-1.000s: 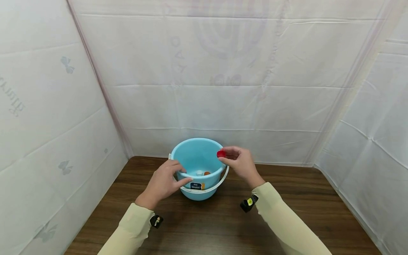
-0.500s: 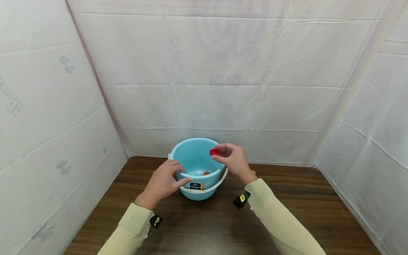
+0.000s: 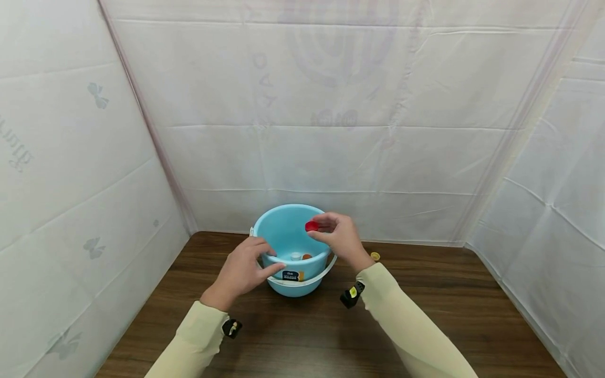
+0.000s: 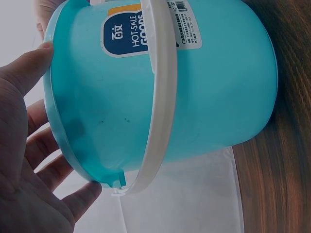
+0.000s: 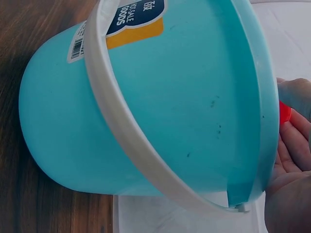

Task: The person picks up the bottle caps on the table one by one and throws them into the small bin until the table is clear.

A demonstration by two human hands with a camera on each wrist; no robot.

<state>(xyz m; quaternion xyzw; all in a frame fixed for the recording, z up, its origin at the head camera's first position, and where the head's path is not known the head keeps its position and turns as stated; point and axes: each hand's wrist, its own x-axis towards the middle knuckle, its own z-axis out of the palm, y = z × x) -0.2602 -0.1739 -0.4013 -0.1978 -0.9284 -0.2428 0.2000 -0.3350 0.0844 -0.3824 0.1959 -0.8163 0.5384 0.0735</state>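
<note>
A light blue bucket with a white handle hanging down its front stands upright on the table. My left hand holds the bucket's near-left rim, its fingers over the edge and its thumb along the front. Above the bucket's right side, my right hand pinches a red bottle cap between thumb and fingers. Inside on the bottom lie a white cap and an orange cap. In the right wrist view the bucket's rim hides part of the red cap.
A yellow cap lies on the dark wooden table, right of the bucket and beyond my right wrist. White sheeting rises behind the table and along both sides.
My right hand has moved left with the red bottle cap, from beside the right rim to over the bucket. The yellow cap has come into view. My left hand stays put.
</note>
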